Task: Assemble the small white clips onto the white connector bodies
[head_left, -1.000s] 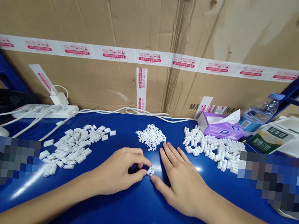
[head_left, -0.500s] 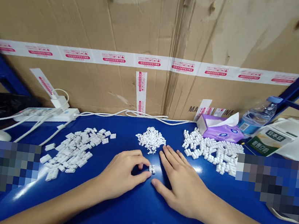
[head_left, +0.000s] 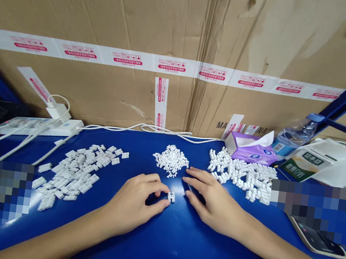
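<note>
On the blue table, my left hand (head_left: 138, 201) has its thumb and forefinger at the left edge of a small white plastic piece (head_left: 171, 197), closed lightly on it. My right hand (head_left: 214, 203) rests to the right of that piece, fingers apart and holding nothing, its fingertips near a pile of tiny white parts (head_left: 171, 160). Flat white pieces (head_left: 74, 172) lie scattered on the left. Rounded white pieces (head_left: 246, 175) form another group on the right, beyond my right hand.
A purple tissue pack (head_left: 251, 148), a plastic bottle (head_left: 296, 135) and a green-and-white carton (head_left: 309, 162) stand at the back right. A phone (head_left: 318, 238) lies at the right. A white power strip (head_left: 41, 126) with cables is at the back left, before cardboard (head_left: 116, 96).
The view has shifted slightly. My right hand's fingers have bent and their tips have drawn closer together. My left hand stays at the small white piece.
</note>
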Demonstrator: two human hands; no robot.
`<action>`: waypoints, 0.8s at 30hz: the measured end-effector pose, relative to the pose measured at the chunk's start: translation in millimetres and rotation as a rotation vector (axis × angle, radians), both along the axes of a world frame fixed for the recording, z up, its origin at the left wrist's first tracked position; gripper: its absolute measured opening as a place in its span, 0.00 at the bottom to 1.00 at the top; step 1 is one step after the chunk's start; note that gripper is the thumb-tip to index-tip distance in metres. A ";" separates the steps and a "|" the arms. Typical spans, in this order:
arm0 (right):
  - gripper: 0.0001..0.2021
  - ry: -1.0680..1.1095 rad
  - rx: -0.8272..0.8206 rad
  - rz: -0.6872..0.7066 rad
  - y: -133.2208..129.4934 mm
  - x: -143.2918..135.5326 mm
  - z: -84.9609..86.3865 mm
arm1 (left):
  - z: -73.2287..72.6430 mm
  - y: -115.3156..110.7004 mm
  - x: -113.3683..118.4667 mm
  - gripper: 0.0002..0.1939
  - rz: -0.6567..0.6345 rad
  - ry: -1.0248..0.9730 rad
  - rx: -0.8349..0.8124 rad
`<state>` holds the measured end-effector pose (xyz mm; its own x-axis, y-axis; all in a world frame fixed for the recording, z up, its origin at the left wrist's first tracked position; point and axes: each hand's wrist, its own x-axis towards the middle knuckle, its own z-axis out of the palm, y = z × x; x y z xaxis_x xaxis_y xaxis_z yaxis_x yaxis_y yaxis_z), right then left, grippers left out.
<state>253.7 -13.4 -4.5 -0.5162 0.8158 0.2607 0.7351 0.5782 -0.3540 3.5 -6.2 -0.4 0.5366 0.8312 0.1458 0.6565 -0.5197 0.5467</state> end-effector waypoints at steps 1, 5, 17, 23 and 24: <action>0.17 0.035 0.009 0.008 3.5 1.1 -1.0 | -0.2 0.2 -0.2 0.07 -0.002 0.000 0.002; 0.12 0.101 0.056 0.055 16.5 0.0 -2.3 | -1.7 1.4 -0.5 0.08 -0.010 -0.005 0.009; 0.08 0.262 0.010 0.127 41.6 -27.9 4.0 | -0.6 -1.5 -1.2 0.07 -0.018 0.007 0.031; 0.09 0.235 0.021 0.130 43.0 -23.5 -4.1 | 0.1 -0.8 -1.0 0.08 -0.006 0.002 0.016; 0.08 0.232 0.018 0.134 42.8 -22.2 -4.4 | 0.1 -0.7 -1.0 0.08 -0.006 0.001 0.014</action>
